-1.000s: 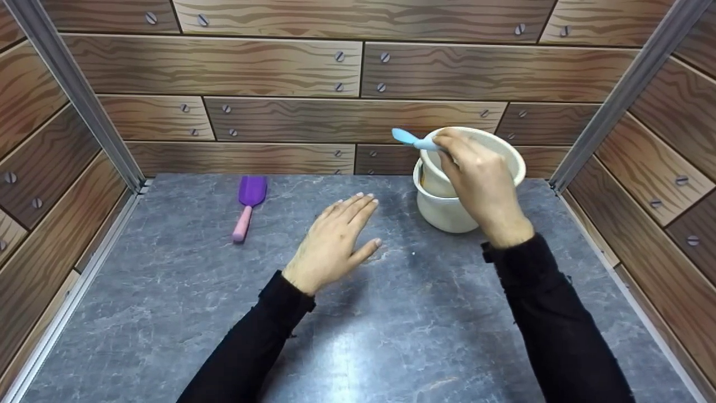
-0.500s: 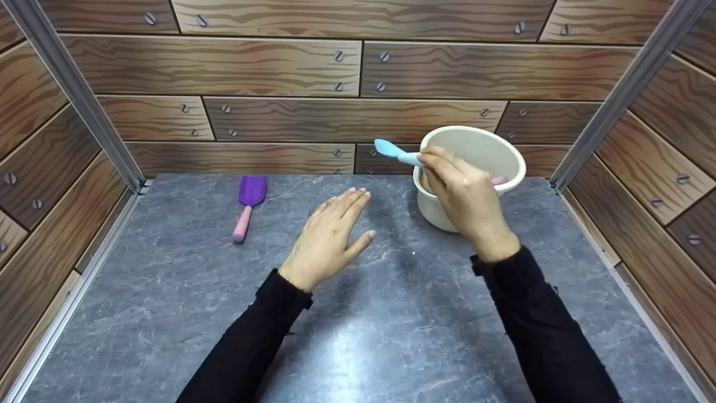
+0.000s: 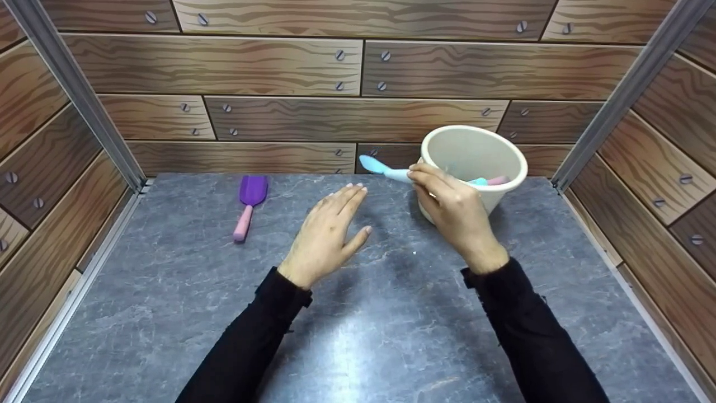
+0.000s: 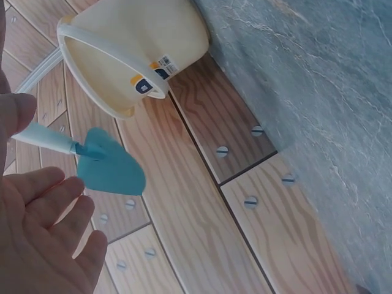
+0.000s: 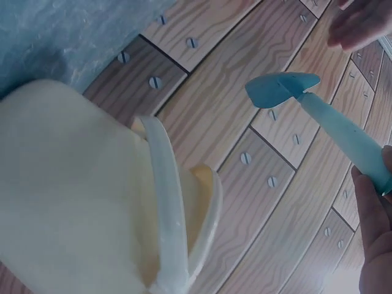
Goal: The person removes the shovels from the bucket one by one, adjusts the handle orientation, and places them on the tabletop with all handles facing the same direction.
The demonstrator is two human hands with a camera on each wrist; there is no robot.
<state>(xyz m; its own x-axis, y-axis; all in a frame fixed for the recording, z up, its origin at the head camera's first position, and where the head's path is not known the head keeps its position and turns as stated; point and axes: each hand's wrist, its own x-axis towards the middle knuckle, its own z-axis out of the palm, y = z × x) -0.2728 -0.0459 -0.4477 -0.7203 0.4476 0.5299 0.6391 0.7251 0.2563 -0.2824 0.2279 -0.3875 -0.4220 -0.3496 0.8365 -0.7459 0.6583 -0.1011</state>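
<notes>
Head view: right hand (image 3: 456, 215) is gripping blue spatula (image 3: 380, 168) beside cream bucket (image 3: 474, 162); left hand (image 3: 327, 235) is hovering flat, fingers straight, left of bucket.

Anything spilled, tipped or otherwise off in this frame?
Nothing spilled or damaged. The cream bucket leans toward the camera rather than standing upright, beside the right hand, which holds a blue toy shovel. The left hand hovers open. A purple shovel lies flat on the table.

Head view high, facing down and forward, both wrist views close, all sharing the cream bucket (image 3: 475, 162) and blue spatula (image 3: 376, 166)
</notes>
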